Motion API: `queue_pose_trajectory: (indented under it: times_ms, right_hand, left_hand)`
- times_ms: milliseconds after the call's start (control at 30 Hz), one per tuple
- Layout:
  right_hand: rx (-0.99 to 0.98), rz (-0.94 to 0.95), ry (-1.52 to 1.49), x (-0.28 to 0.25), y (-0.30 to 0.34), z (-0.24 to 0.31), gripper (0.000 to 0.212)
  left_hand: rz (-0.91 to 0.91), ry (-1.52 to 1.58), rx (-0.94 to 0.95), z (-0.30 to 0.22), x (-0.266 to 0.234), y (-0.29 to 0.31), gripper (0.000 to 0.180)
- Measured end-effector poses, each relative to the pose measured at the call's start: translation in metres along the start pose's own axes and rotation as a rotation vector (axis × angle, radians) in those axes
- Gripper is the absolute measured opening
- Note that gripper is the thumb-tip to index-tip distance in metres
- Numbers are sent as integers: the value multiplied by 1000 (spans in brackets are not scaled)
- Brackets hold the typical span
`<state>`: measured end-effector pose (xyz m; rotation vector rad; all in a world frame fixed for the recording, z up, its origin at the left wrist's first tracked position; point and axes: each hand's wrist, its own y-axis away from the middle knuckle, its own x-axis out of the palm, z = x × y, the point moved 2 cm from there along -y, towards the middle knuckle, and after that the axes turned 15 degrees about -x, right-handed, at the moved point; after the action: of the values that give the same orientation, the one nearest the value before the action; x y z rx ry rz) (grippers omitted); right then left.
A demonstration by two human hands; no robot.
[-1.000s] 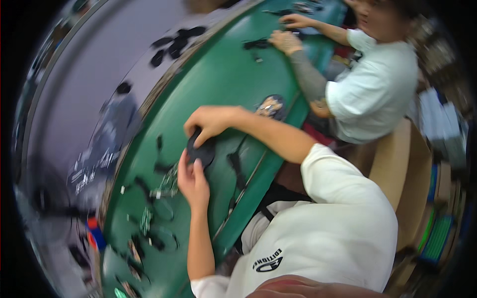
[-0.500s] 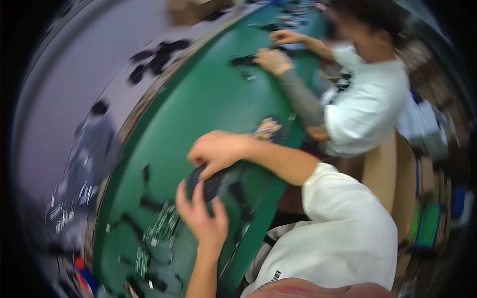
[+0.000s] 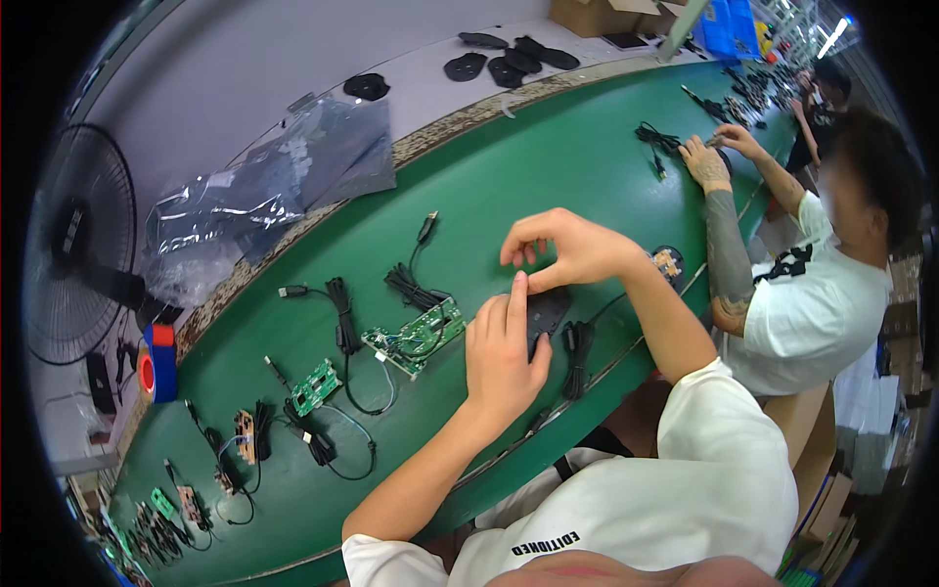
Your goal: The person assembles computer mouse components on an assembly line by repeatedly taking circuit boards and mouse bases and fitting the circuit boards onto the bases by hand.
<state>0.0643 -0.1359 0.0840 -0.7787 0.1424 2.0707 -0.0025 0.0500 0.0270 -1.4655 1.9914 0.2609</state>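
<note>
A worker's two bare hands meet over a dark shell (image 3: 548,311) near the front edge of a green bench (image 3: 587,142). The left hand (image 3: 502,352) appears to hold it, fingers along its left side and thumb at its near end; the right hand (image 3: 572,247) curls at its far end, thumb low, though whether it grips cannot be told. The shell lies mostly beneath and between them. The handling looks unfinished: what, if anything, is inside the shell is hidden. A black cable bundle (image 3: 577,360) sits just right of it, toward the front edge. Leftward, a large green circuit board (image 3: 421,338) and a smaller green board (image 3: 315,387) lie uncased among cables. Farther along the bench, a co-worker's hands (image 3: 706,164) are busy near another cable (image 3: 657,140). Beyond its back edge, black covers (image 3: 465,67) rest on a pale counter (image 3: 430,61).
</note>
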Motion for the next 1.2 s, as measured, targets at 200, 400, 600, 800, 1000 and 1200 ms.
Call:
queue_pose_trajectory:
  times_ms: [200,400,600,800,1000,1200]
  right_hand:
    - [-172,211,-18,-13,-141,-33,18]
    - [-42,-331,696,-52,-286,-155,26]
    - [45,-233,889,-63,-336,-178,19]
    - [27,-194,763,-67,-323,-182,17]
    - [-235,-518,659,-90,-256,-127,22]
    - [-73,-404,375,-19,-8,-39,19]
  left_hand:
    - [9,-12,27,4,-5,3,46]
    - [39,81,-7,-6,4,-1,40]
    - [62,111,-79,-2,-3,6,37]
    - [97,119,-65,0,-3,6,42]
    - [53,34,-43,0,-7,-9,38]
    - [35,-25,-1,2,3,-7,62]
